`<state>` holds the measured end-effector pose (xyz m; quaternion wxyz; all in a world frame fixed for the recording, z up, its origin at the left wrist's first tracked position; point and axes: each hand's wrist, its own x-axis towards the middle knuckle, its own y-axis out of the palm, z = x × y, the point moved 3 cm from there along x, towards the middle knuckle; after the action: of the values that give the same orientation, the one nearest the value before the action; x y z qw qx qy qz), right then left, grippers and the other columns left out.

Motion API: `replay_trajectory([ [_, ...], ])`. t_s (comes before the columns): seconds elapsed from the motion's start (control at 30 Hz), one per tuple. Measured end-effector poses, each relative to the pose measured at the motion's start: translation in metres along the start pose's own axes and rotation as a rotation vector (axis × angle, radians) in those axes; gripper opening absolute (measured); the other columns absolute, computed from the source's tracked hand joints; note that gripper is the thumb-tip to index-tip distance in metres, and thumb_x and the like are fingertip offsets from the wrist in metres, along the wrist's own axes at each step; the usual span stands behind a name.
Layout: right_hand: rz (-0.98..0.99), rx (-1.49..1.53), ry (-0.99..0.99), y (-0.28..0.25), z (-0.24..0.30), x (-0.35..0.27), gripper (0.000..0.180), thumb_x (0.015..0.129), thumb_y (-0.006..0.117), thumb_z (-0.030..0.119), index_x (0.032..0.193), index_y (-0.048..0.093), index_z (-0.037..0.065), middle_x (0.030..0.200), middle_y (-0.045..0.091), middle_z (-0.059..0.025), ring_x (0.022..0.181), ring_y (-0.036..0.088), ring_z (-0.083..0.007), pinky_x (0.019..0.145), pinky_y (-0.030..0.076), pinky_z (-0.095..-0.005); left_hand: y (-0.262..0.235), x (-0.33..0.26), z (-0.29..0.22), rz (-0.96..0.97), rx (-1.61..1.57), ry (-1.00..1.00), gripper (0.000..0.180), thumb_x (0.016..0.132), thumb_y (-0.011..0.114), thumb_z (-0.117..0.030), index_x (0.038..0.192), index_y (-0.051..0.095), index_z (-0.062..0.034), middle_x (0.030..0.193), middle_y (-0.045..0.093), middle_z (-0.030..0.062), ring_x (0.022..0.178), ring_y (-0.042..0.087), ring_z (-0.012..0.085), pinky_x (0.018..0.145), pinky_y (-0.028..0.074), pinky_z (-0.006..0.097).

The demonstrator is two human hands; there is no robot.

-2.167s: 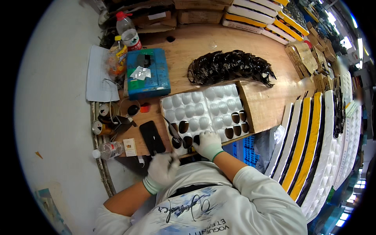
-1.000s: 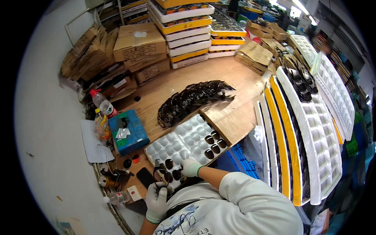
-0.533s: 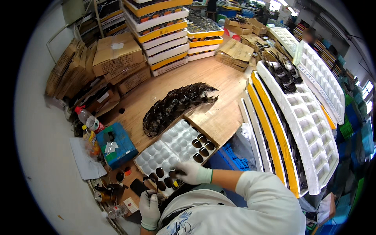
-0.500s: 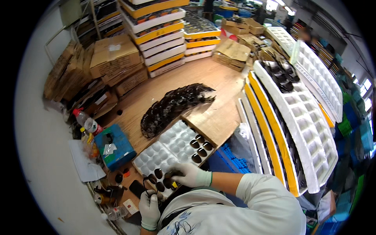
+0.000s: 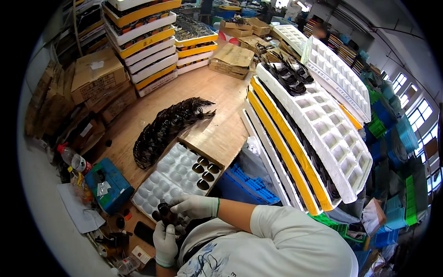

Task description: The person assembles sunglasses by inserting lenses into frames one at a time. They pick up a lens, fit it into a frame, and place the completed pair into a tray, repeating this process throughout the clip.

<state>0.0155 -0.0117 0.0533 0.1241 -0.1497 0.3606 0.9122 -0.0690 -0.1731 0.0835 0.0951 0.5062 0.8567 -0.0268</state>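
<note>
Both my hands wear white gloves and meet at the near corner of a white lens tray point(image 5: 154, 187). My left hand point(image 5: 165, 242) is closed, its fingers round a dark sunglasses frame point(image 5: 171, 219). My right hand point(image 5: 197, 206) comes in from the right, fingers pinched on a dark lens point(image 5: 163, 207) held against the frame. Fingers partly hide where lens and frame meet. Dark lenses point(image 5: 202, 170) sit in the tray's far right cups; many other cups are bare. Behind the tray, a long row of dark sunglasses frames point(image 5: 168, 131) lies nested on the wooden table point(image 5: 226, 104).
A blue box point(image 5: 108, 184), bottles point(image 5: 74, 158) and a black phone point(image 5: 144, 232) lie at the left. Cardboard boxes point(image 5: 99, 76) and stacked trays point(image 5: 145, 41) stand behind. Tilted white foam trays point(image 5: 318, 124) rise at the right beside a blue crate point(image 5: 244, 184). A person point(image 5: 319, 33) is far back.
My right hand has lifted from the near lenses in the tray to the frame in my left hand, bringing a dark lens. The whole view has shifted, with things now further left.
</note>
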Motion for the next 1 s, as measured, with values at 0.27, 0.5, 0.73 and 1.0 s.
replay_trajectory([
  [0.27,0.222,-0.069,-0.025,0.007,-0.022,-0.001,0.028,0.101,0.062,0.026,0.102,0.063,-0.003,0.085,0.062,-0.0073,0.074,0.063,-0.0179,0.067,0.053,-0.0322,-0.041,-0.012,-0.003,0.090,0.221,0.050,0.032,0.102,0.052,-0.023,0.106,0.061,0.0073,0.072,0.069,0.0096,0.063,0.064,0.0143,0.060,0.051,0.029],
  [0.5,0.042,-0.333,-0.090,0.007,0.007,-0.010,0.030,0.102,0.060,0.028,0.097,0.067,-0.001,0.080,0.063,-0.0017,0.069,0.058,-0.0106,0.063,0.050,-0.0298,-0.023,0.007,-0.026,0.020,0.286,0.169,0.028,0.102,0.052,-0.019,0.101,0.063,0.0068,0.065,0.068,0.0092,0.057,0.064,0.0128,0.056,0.051,0.028],
  [0.73,0.025,-0.826,-0.032,-0.009,0.045,-0.028,0.027,0.096,0.068,0.024,0.101,0.069,-0.002,0.081,0.067,-0.0026,0.076,0.060,-0.0105,0.072,0.051,-0.0308,-0.006,0.025,-0.024,0.051,0.312,0.040,0.023,0.098,0.055,-0.017,0.098,0.065,0.0041,0.065,0.067,0.0071,0.059,0.064,0.0120,0.059,0.052,0.029],
  [1.0,-0.036,-0.320,0.104,-0.062,0.000,-0.013,0.030,0.100,0.063,0.027,0.102,0.069,-0.002,0.080,0.067,-0.0040,0.069,0.061,-0.0096,0.064,0.050,-0.0270,0.039,0.071,-0.012,-0.040,0.510,0.119,0.018,0.090,0.059,-0.013,0.101,0.060,0.0020,0.067,0.064,0.0126,0.058,0.064,0.0200,0.057,0.050,0.035],
])
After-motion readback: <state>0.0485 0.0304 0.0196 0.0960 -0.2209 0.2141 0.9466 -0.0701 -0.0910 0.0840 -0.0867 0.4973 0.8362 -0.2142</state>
